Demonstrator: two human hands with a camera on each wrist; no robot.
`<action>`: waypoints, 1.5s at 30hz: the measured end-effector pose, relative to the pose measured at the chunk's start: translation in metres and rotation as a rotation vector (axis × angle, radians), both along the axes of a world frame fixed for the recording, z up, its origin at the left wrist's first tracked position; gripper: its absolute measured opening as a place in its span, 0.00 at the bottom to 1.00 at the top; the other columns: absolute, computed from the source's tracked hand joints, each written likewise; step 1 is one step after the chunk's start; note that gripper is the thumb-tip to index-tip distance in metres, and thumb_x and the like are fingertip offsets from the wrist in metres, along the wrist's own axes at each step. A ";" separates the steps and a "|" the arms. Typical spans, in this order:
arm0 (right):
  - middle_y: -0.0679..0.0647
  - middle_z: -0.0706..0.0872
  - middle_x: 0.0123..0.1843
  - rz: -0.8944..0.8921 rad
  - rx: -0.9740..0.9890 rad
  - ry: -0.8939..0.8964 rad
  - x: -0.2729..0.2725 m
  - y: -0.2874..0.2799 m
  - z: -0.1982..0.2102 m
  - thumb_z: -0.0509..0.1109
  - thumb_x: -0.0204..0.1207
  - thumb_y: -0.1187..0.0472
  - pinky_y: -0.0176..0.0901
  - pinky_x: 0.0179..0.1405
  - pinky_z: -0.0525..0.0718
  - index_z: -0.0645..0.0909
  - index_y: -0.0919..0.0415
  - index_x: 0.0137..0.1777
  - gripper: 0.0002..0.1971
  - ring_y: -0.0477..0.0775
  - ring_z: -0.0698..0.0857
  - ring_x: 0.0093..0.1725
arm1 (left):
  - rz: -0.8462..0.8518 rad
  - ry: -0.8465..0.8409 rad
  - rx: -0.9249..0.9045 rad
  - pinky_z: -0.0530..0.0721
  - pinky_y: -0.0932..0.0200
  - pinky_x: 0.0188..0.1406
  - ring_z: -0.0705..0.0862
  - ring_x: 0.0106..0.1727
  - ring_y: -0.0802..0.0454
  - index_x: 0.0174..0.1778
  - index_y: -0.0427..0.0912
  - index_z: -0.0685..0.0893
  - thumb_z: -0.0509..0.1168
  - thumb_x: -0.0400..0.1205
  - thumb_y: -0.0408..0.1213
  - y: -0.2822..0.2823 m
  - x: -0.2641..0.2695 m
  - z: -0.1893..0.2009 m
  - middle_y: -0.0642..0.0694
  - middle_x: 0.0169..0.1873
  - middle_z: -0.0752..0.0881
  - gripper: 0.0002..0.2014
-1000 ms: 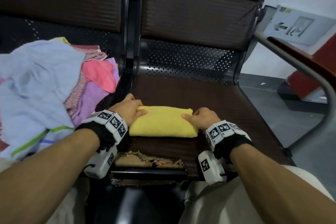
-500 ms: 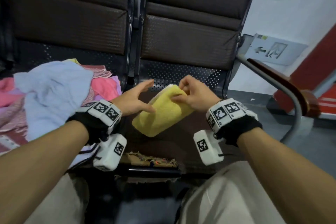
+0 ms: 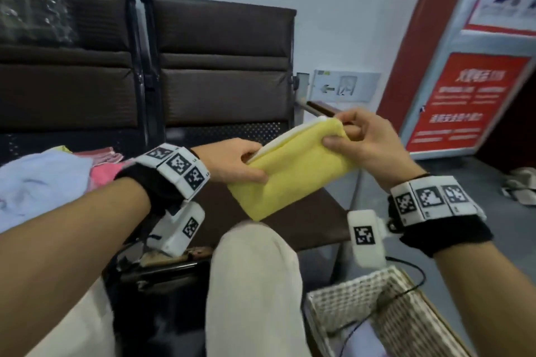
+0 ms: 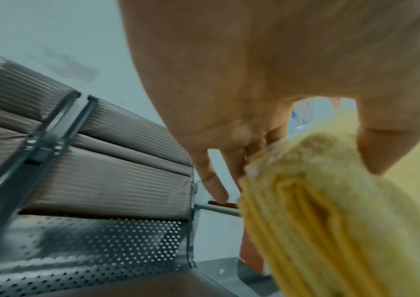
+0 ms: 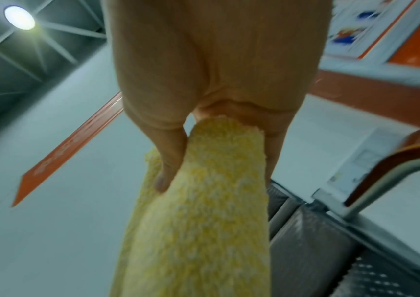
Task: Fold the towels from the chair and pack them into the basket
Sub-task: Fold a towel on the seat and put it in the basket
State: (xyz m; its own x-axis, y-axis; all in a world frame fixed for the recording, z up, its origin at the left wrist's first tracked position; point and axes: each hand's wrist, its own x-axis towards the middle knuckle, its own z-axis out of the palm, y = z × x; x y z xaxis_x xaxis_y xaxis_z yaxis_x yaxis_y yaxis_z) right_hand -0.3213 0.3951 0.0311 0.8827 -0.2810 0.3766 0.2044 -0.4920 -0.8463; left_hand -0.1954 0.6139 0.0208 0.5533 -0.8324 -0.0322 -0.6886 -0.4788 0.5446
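Observation:
A folded yellow towel [image 3: 290,171] hangs in the air above the brown chair seat [image 3: 313,226], tilted up to the right. My left hand [image 3: 246,165] pinches its left end, thumb on the near face; the folded layers [image 4: 318,231] show edge-on in the left wrist view. My right hand [image 3: 345,136] pinches its upper right corner, with the thumb [image 5: 168,170] pressed into the pile [image 5: 211,211]. A woven white basket [image 3: 385,310] stands on the floor at lower right, below my right wrist. Unfolded towels [image 3: 43,182] lie heaped on the left chair.
The chair's metal armrest [image 3: 319,106] runs just behind the towel. My knee [image 3: 252,269] in pale trousers rises under it. A black cable [image 3: 406,290] drapes over the basket rim. A red signboard [image 3: 464,101] stands at right against the wall.
The yellow towel was lifted off the seat and carried up and to the right, both hands pinching its ends. The view swung right, bringing the basket into sight.

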 end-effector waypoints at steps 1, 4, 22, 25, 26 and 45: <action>0.47 0.91 0.35 -0.059 0.048 -0.002 -0.016 -0.014 -0.009 0.81 0.65 0.59 0.44 0.38 0.83 0.81 0.53 0.49 0.15 0.44 0.88 0.38 | -0.044 -0.033 0.025 0.81 0.59 0.46 0.84 0.48 0.53 0.52 0.47 0.82 0.68 0.78 0.45 -0.015 -0.008 -0.002 0.51 0.47 0.85 0.10; 0.50 0.91 0.38 -0.195 0.129 0.013 -0.061 -0.051 -0.042 0.80 0.62 0.53 0.45 0.40 0.85 0.82 0.52 0.47 0.15 0.47 0.89 0.40 | -0.181 -0.074 0.112 0.73 0.71 0.34 0.79 0.37 0.61 0.40 0.53 0.78 0.65 0.80 0.44 -0.064 -0.033 -0.014 0.56 0.37 0.81 0.04; 0.53 0.82 0.57 -0.480 0.193 0.574 -0.163 -0.138 -0.327 0.69 0.79 0.65 0.40 0.59 0.74 0.79 0.64 0.65 0.15 0.50 0.79 0.58 | -0.379 0.160 0.652 0.74 0.55 0.63 0.77 0.67 0.42 0.70 0.36 0.71 0.57 0.86 0.43 -0.210 -0.123 -0.301 0.39 0.68 0.77 0.20; 0.54 0.83 0.60 -0.453 0.089 0.694 -0.150 -0.144 -0.363 0.68 0.80 0.61 0.42 0.59 0.74 0.79 0.64 0.68 0.18 0.52 0.80 0.60 | -0.399 0.151 0.770 0.73 0.54 0.65 0.76 0.69 0.42 0.72 0.34 0.71 0.56 0.87 0.43 -0.213 -0.125 -0.325 0.39 0.69 0.77 0.20; 0.56 0.84 0.61 -0.424 0.086 0.731 -0.144 -0.144 -0.375 0.68 0.80 0.60 0.43 0.60 0.76 0.79 0.64 0.67 0.18 0.54 0.81 0.61 | -0.411 0.141 0.812 0.74 0.54 0.63 0.78 0.67 0.42 0.70 0.34 0.74 0.55 0.87 0.42 -0.214 -0.127 -0.331 0.38 0.68 0.78 0.19; 0.53 0.89 0.56 -0.298 -0.169 0.756 -0.097 -0.108 -0.296 0.69 0.79 0.63 0.34 0.54 0.78 0.86 0.59 0.56 0.09 0.50 0.85 0.56 | -0.066 0.292 0.235 0.80 0.60 0.47 0.84 0.51 0.55 0.48 0.55 0.85 0.63 0.82 0.44 -0.165 -0.080 -0.232 0.53 0.51 0.88 0.05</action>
State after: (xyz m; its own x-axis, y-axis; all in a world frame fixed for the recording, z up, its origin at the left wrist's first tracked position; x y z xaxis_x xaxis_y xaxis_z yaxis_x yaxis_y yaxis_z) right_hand -0.4187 0.2875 -0.2647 0.8123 -0.5357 -0.2307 -0.5489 -0.5685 -0.6128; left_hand -0.2757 0.4487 -0.2114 0.4382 -0.8168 -0.3753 -0.5538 -0.5742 0.6030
